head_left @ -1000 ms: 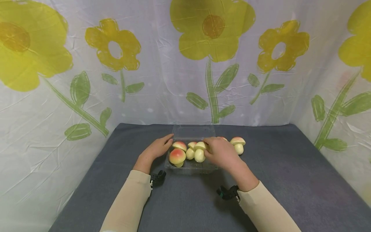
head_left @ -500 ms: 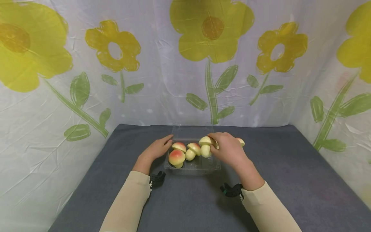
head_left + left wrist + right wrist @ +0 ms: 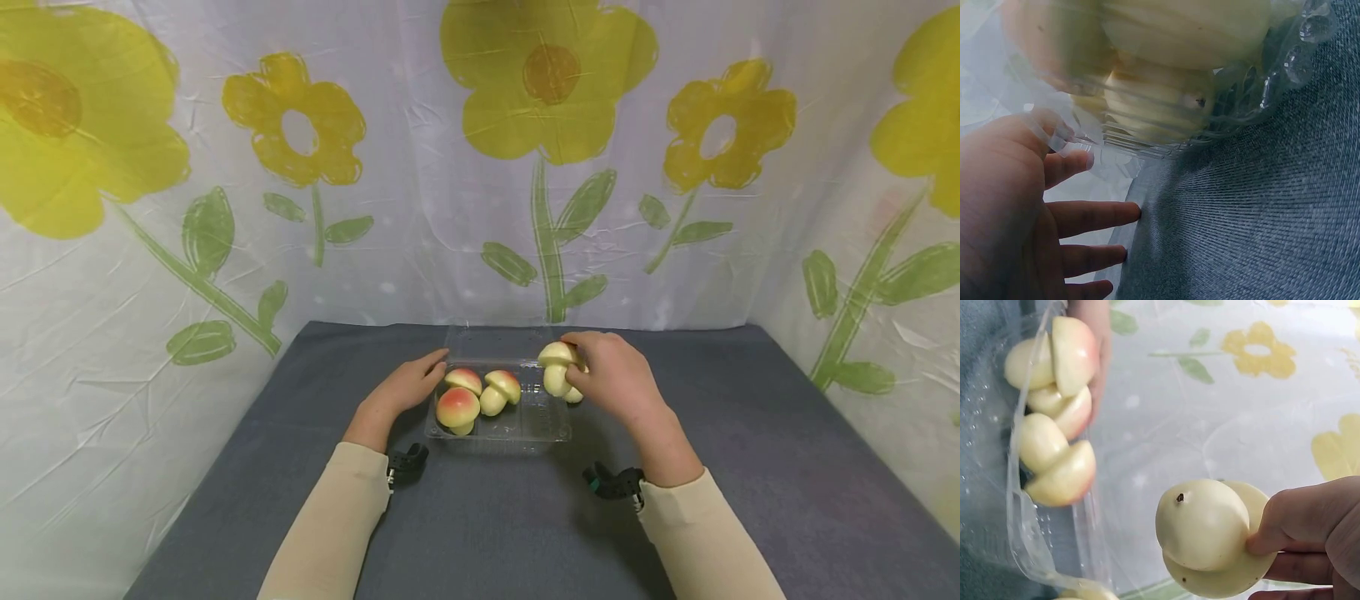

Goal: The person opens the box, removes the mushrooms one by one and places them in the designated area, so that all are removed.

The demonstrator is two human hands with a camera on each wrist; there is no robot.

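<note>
Two sleeves [image 3: 330, 521]: beige, nearest, reaching forward; black wrist mount [image 3: 408, 460] by each cuff.
Dark cloth [image 3: 510, 533]: covers the tabletop under everything.
Clear box [image 3: 540, 421]: on the cloth, between the hands.
Left hand [image 3: 408, 382]: gripping no mushroom, fingers extended, at the box's left end; firm contact hard to tell.
Right hand [image 3: 615, 375]: pinching one mushroom between thumb and fingers.
Held mushroom [image 3: 557, 367]: pale, cap up, by the box's right end, clear of the others; exact height can't tell.
Boxed mushrooms: three at the left half, front one [image 3: 458, 406], rear one [image 3: 463, 381], tilted one [image 3: 501, 392]; red-tinged caps.
Progress: looks partway; three inside, one in the grip and not set down, right half of box bare.
Outside piece [image 3: 573, 395]: another pale bit, mostly hidden under the right hand; full count beyond the box can't tell.
In the way: right hand blocks that spot; lid [image 3: 498, 340] folded back behind the box, seemingly no obstacle.
Backdrop [image 3: 420, 208]: white sheet, yellow flowers, beyond the table.
</note>
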